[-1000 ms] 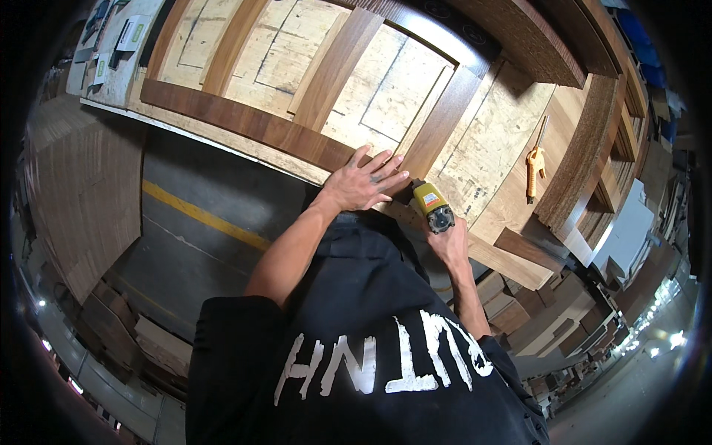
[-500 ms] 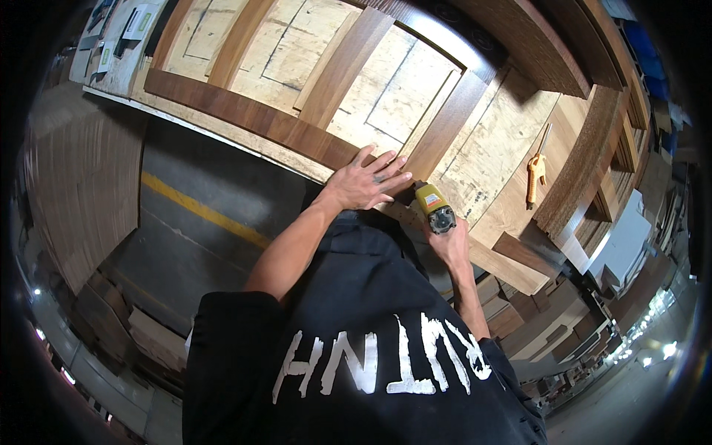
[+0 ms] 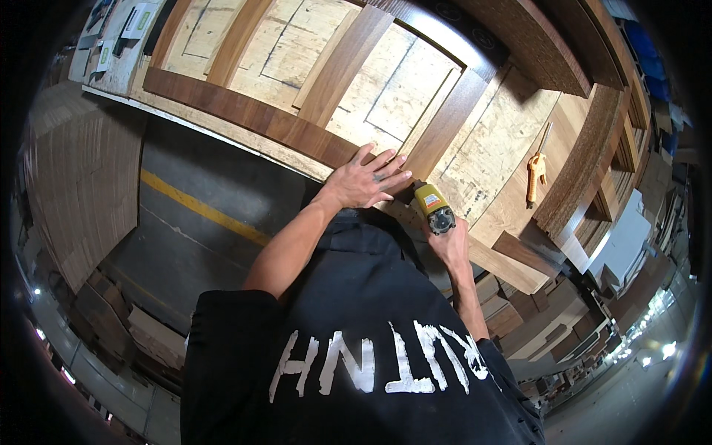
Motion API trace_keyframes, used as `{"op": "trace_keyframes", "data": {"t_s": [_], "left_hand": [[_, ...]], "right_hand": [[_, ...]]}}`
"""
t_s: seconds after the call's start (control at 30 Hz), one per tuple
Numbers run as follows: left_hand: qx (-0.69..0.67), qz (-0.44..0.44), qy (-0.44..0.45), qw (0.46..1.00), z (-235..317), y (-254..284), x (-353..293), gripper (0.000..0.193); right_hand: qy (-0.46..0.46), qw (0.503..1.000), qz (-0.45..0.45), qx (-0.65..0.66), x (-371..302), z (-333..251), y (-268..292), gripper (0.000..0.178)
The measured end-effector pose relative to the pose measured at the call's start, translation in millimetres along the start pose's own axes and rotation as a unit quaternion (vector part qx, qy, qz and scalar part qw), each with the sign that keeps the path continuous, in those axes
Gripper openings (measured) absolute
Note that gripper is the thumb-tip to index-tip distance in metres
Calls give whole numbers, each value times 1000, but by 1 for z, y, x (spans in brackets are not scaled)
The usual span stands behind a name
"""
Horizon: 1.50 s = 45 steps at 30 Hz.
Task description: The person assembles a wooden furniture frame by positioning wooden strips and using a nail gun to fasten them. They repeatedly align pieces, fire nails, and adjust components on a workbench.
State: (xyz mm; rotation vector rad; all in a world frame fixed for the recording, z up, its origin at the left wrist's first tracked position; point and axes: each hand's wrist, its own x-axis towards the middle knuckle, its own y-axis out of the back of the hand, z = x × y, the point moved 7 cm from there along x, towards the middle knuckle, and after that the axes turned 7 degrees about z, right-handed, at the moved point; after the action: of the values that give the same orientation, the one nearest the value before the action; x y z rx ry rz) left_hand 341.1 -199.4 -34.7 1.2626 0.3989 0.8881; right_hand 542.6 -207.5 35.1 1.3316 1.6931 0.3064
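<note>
A brown wooden frame [image 3: 245, 113] with several crosspieces lies on the pale plywood worktop [image 3: 475, 159]. My left hand [image 3: 363, 180] rests flat on the frame's near right corner, its fingers spread. Just right of it, my right hand [image 3: 450, 241] grips a yellow and black power driver [image 3: 432, 204]. The driver's nose points at the end of the frame by the corner, close to my left fingertips. Whether its tip touches the wood is hidden. Most of my right fingers are out of sight beneath the tool.
An orange air blow gun [image 3: 535, 169] lies on the worktop to the right. Beyond it stand dark wooden panels [image 3: 586, 159]. Loose boards [image 3: 512, 267] stick out at the near right. Stacked cardboard sheets [image 3: 81, 178] stand at left, beside a floor with a yellow line [image 3: 200, 208].
</note>
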Motion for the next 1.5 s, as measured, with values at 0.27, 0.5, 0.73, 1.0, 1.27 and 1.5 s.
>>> {"op": "trace_keyframes", "data": {"t_s": [0.27,0.5,0.73,1.0,1.27,1.5], "left_hand": [[-1,-2,2,1000,0,2,1,80],[-8,-5,2,1000,0,0,0,79],[-19,-3,7,1000,0,1,0,79],[-18,-4,3,1000,-2,1,0,81],[-35,3,-1,999,-2,2,-1,79],[-27,7,-4,1000,0,0,-4,83]], "right_hand": [[2,1000,8,10,1,2,0,28],[3,1000,-2,-14,3,5,-1,29],[-6,1000,-10,-13,4,4,-2,28],[-20,998,-16,-48,5,-8,3,29],[36,999,-21,-30,10,-4,-4,32],[34,999,-32,-26,13,-11,-9,32]]}}
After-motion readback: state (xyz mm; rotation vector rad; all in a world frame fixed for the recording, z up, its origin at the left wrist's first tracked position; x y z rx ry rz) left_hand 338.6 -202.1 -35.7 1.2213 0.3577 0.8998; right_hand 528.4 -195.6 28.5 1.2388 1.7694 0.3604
